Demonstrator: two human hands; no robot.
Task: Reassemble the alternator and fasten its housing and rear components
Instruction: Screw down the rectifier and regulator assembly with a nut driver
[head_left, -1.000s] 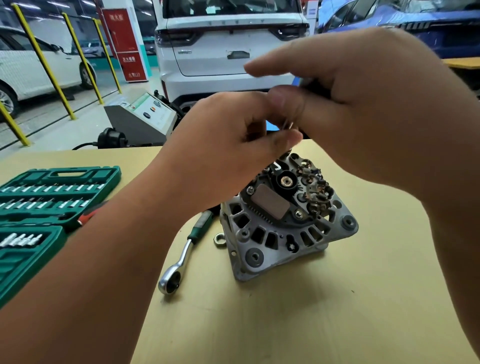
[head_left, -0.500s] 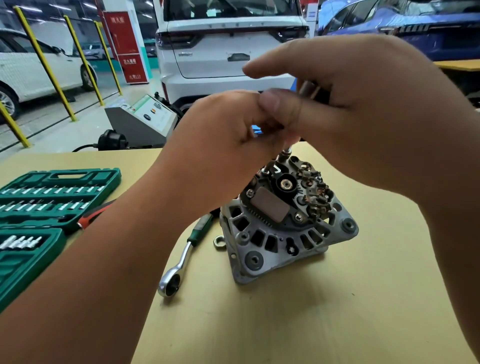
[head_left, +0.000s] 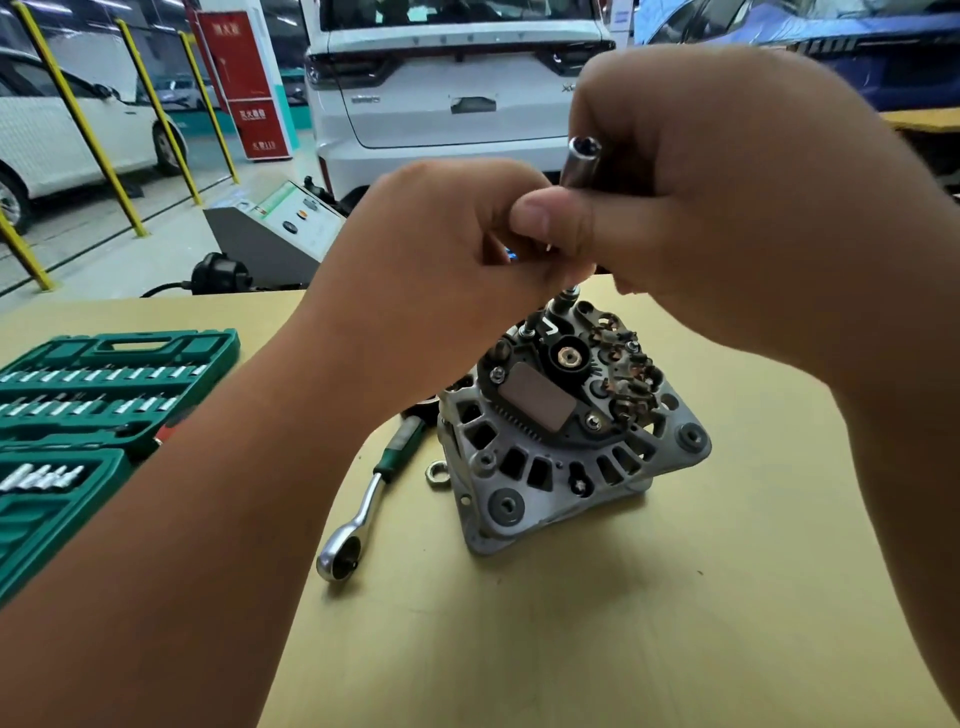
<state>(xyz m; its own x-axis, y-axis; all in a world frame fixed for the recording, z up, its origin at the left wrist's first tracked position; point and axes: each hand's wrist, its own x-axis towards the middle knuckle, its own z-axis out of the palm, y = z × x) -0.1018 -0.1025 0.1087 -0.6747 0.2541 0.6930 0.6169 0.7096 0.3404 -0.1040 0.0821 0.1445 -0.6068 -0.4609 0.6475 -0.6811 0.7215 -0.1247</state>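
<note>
Hands together: right hand (head_left: 727, 197), index straight earlier, now curls round socket (head_left: 582, 161); left hand (head_left: 431, 249) curled against it, contents unseen. On yellow surface (head_left: 675, 623): alternator (head_left: 561, 441), ratchet (head_left: 363, 514). White car (head_left: 441, 78) behind.

alternator (head_left: 566, 431) on table (head_left: 623, 623) centre | ratchet (head_left: 363, 509) just left of it, ring (head_left: 438, 474) between them | socket case (head_left: 104, 395) at table's left edge | right hand (head_left: 727, 208) with socket (head_left: 582, 158) above alternator, left hand (head_left: 441, 249) beside | console (head_left: 275, 234), car (head_left: 447, 78) behind table
</note>
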